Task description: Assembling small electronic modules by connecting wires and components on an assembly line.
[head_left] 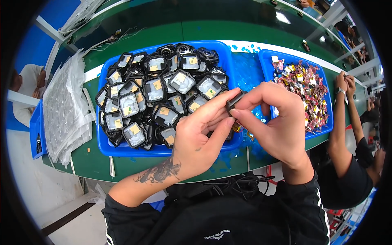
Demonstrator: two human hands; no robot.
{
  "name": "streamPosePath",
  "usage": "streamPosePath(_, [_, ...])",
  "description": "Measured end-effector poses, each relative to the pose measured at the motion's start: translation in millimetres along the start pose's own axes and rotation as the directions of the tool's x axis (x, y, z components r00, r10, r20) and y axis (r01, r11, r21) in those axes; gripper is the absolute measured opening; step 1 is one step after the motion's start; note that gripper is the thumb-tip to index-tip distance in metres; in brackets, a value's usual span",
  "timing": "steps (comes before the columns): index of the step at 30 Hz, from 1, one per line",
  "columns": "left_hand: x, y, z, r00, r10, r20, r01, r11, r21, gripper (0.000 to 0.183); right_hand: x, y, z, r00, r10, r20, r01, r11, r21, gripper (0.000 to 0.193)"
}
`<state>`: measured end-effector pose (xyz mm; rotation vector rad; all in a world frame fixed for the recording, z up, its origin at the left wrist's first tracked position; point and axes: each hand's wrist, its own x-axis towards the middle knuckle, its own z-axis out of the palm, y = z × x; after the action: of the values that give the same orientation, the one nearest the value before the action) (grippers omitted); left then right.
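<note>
Between my two hands is a small black watch case (235, 102), seen nearly edge-on, so its inner side is hidden. My left hand (198, 141) holds it from the left with the fingers behind it. The thumb and index finger of my right hand (281, 124) pinch its right side. A small yellow-gold piece (237, 127) shows just under my fingers; whether it hangs from the case cannot be made out. Behind my left hand, a blue tray (163, 152) is heaped with black watch cases (155, 90), many with a tan sticker inside.
A second blue tray (330, 110) at right holds many small silver and yellow battery-like parts (306, 90) with red wires. Blue film scraps (245, 73) litter the green bench (204, 32) between. Clear plastic trays (67, 110) stack at left. Another person's arms (341, 118) reach in at right.
</note>
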<state>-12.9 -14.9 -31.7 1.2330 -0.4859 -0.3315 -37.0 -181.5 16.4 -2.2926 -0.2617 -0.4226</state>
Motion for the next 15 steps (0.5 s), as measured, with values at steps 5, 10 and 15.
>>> streamPosePath(5, [-2,0,-4,0.998,0.035,0.054,-0.041,0.991,0.126,0.043,4,4,-7,0.999,0.017,0.038,-0.017,1.0,0.015,0.025])
streamPosePath(10, [-3,-6,-2,0.99,0.112,0.08,-0.128,0.966,0.227,0.043,5,11,-7,0.993,0.094,0.069,-0.111,0.943,0.315,0.037])
streamPosePath(15, [-2,-4,-3,0.987,0.131,0.09,-0.152,0.943,0.296,0.043,4,11,-6,0.988,0.126,0.095,-0.151,0.928,0.34,0.035])
